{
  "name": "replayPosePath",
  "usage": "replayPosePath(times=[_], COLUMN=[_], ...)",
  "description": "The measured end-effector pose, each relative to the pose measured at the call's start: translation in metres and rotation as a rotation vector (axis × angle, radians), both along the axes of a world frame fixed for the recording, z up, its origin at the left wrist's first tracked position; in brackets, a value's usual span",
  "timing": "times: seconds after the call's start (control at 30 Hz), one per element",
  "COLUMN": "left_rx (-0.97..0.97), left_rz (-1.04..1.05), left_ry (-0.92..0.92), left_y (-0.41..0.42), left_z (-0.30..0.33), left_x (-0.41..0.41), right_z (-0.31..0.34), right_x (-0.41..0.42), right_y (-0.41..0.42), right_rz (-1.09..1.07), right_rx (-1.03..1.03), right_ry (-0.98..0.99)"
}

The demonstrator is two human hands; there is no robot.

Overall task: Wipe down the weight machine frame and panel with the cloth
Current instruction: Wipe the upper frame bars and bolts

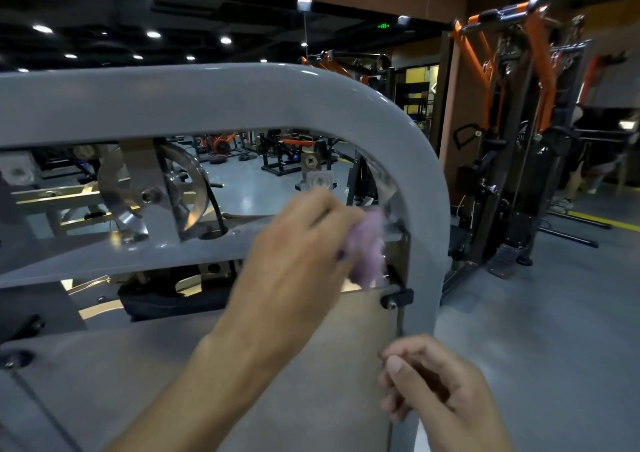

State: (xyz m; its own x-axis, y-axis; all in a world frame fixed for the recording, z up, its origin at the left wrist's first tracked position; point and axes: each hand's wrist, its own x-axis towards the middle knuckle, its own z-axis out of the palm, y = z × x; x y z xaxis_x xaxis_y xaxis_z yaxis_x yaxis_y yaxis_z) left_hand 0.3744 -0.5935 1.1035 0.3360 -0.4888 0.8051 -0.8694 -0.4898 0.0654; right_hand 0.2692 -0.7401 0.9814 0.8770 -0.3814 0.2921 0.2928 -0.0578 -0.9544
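Gripping cloth [367,247] (left hand [298,254])

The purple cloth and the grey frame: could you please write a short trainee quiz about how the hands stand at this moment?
1. True or false: the left hand grips the purple cloth.
2. Where is the cloth working? A) on top of the grey frame; B) inside the frame's right bend, by the crossbar; C) on the floor.
3. In one word, what is the right hand holding, as far as the head view shows?

Key
1. True.
2. B; the cloth sits above the black bracket, beside the frame's inner edge.
3. Nothing; its fingers are loosely curled near the panel edge.
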Motion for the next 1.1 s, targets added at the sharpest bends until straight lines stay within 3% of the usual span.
replayPosePath(times=[0.07, 0.17, 0.33, 0.47, 0.63, 0.73, 0.9, 1.1], left_rx=[-0.097, -0.005, 0.282, 0.154, 0.052, 0.028, -0.165, -0.412], left_rz=[0.068, 0.131, -0.242, -0.131, -0.347, -0.418, -0.354, -0.374], left_ry=[-0.006, 0.01, 0.277, 0.276, 0.684, 0.811, 0.769, 0.746], left_y=[0.009, -0.004, -0.016, 0.005, 0.012, 0.01, 0.017, 0.024], left_z=[-0.002, -0.007, -0.006, -0.019, -0.025, -0.032, -0.045, -0.052], left_x=[0.005, 0.008, -0.009, -0.007, -0.015, -0.017, -0.012, 0.002], right_z=[-0.001, -0.003, 0.006, 0.009, 0.023, 0.03, 0.045, 0.074], right_x=[-0.005, -0.005, -0.003, -0.008, -0.013, -0.011, -0.003, 0.0], right_y=[-0.006, -0.01, -0.002, -0.005, -0.007, 0.001, 0.009, 0.02], right_rz=[-0.048, -0.086, -0.052, -0.148, -0.013, 0.008, -0.072, -0.095], right_rx=[0.017, 0.038, 0.057, 0.052, 0.028, -0.014, -0.098, -0.342], right_ry=[-0.002, 0.006, -0.023, -0.111, -0.112, -0.114, -0.147, -0.091])
